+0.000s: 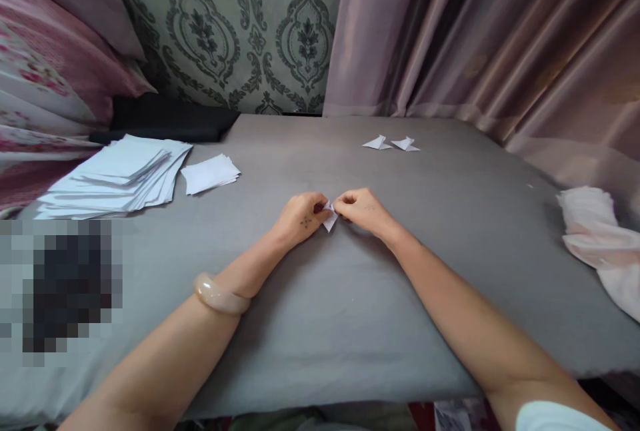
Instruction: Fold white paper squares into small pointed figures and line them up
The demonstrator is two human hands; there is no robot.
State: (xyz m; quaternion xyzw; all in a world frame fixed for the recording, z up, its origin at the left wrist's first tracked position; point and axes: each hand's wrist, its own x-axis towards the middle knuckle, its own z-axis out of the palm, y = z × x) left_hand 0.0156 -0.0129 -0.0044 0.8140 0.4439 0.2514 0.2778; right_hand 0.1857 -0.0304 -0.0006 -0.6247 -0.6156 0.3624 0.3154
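Note:
A small folded white paper (329,220) with a pointed lower end is held between my two hands over the middle of the grey cloth. My left hand (303,216) pinches its left side between thumb and fingers. On the other side, the fingertips of my right hand (367,210) are closed on its right edge. My fingers hide the upper part of the paper. Farther back and to the right sit two folded paper shapes, one on the left (377,142) and one on the right (405,144), each with pointed tips.
A large stack of white paper (115,178) lies at the left, beside a smaller paper pile (211,174). Behind them is a folded black cloth (170,118). A whitish-pink cloth (595,231) lies at the right edge. Curtains (425,31) hang behind the grey-covered table (350,331).

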